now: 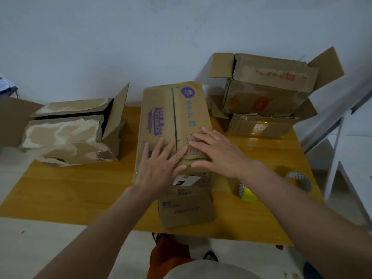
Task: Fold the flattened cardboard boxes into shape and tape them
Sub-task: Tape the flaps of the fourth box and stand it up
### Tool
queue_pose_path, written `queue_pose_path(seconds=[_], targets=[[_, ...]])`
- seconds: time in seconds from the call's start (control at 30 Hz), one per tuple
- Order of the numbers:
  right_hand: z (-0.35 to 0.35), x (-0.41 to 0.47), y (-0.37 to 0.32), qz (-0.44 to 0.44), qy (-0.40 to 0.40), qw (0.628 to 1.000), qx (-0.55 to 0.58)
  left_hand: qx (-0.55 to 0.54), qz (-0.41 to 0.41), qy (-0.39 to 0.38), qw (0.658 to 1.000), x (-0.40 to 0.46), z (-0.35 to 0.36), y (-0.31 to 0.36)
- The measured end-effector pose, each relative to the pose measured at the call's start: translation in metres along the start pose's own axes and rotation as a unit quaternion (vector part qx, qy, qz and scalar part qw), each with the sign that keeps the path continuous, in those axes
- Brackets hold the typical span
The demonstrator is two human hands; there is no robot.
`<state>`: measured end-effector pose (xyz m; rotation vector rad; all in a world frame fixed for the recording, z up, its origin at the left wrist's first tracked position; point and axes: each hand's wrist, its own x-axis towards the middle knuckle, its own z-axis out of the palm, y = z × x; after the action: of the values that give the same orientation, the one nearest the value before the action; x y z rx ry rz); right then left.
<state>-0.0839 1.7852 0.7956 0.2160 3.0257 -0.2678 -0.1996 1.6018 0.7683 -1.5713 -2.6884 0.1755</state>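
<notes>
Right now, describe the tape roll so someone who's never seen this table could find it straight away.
Start at the wooden table and go to its right edge, past the right hand that presses on the middle box. The tape roll lies there near the edge. It is the only round thing on the table, tan with a patterned white core, while everything around it is square cardboard.

Boxes and tape on tabletop (70,190)
Printed box (173,117) centre, both hands flat on its near end; torn box (70,129) to its left; stacked boxes (265,93) behind right; tape rolls (298,179) near right
</notes>
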Motion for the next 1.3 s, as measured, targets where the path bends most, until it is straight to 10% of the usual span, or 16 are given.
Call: queue_pose_path(seconds=[0.53,0.7,0.83,1.13,1.3], targets=[[0.012,0.032,-0.053,-0.014,0.009,0.999,-0.044,-0.227,-0.077,0.009,0.971,-0.022,0.003,-0.034],[0.015,0.035,-0.046,-0.019,-0.051,0.998,-0.042,-0.42,-0.061,0.002,0.905,-0.038,0.003,-0.057],[0.012,0.046,-0.068,0.017,-0.046,0.999,-0.011,-0.634,-0.115,0.024,0.764,-0.041,-0.003,-0.057],[0.023,0.048,-0.081,-0.013,0.001,0.997,-0.079,-0.777,-0.163,0.037,0.607,-0.045,0.014,-0.062],[0.02,0.058,-0.1,0.003,0.005,1.0,-0.011,-0.786,-0.14,0.055,0.599,-0.048,0.017,-0.058]])
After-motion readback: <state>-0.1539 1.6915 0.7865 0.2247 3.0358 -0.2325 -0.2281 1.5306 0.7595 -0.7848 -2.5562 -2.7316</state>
